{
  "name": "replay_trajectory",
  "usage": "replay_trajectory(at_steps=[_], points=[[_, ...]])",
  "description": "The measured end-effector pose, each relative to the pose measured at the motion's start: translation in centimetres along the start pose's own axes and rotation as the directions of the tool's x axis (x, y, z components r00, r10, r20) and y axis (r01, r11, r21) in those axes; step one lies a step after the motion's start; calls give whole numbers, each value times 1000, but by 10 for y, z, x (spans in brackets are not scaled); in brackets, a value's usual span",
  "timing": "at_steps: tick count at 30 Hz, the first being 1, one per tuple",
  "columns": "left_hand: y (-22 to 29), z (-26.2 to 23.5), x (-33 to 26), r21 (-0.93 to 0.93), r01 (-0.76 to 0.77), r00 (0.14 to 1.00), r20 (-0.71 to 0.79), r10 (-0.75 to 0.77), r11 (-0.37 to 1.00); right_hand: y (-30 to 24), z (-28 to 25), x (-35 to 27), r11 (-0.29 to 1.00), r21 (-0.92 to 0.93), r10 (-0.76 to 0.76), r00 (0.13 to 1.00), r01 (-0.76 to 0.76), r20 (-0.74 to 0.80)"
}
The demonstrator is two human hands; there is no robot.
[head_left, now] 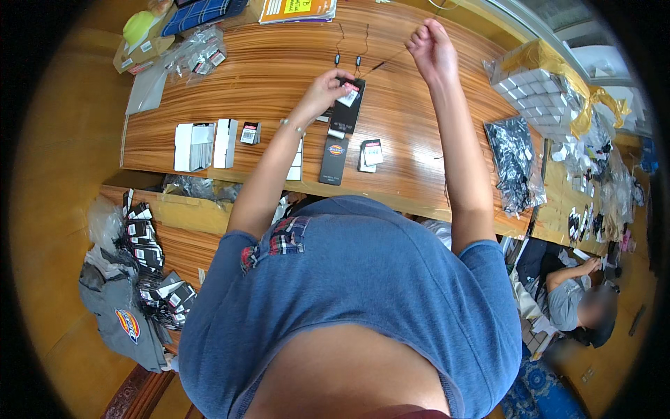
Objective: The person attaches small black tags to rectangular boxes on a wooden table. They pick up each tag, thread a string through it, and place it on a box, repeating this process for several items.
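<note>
Now left hand [328, 89] pins tag [349, 105], right hand [431, 47] pulls string [391, 57].

The left hand [328, 89] is covering part of the black package [347, 105], hiding its fingertips' grip. The thin cord [391, 57] running to the right hand [433, 47] is too fine to follow. The person's torso is blocking the surface's [279, 63] near edge. The seated person's [579, 297] face is blurring out.
</note>
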State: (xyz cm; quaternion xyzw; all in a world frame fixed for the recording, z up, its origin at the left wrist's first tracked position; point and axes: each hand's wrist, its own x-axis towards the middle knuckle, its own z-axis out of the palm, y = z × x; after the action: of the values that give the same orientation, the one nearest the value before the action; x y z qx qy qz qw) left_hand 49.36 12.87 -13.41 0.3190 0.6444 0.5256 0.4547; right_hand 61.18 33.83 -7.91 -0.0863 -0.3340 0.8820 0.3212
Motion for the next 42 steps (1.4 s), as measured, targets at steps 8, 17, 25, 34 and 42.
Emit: replay_trajectory(at_steps=[8,17,25,34,42], points=[[-51,0,58,178,-62,995,-71,76,982,40,-22,75,974,-186,103,981,-133,-165],[-43,16,50,745,-148,888,-189,420,650,65,-52,102,908,-315,207,950,-276,-235],[-33,8,12,695,-77,877,-294,381,715,94,-70,116,672,-665,165,942,-325,-294],[-32,-15,-89,485,43,871,-446,204,874,106,-95,131,513,-740,257,900,-435,-351],[-46,-32,-116,777,-103,965,-73,251,621,78,-70,10,272,-962,187,982,-12,40]])
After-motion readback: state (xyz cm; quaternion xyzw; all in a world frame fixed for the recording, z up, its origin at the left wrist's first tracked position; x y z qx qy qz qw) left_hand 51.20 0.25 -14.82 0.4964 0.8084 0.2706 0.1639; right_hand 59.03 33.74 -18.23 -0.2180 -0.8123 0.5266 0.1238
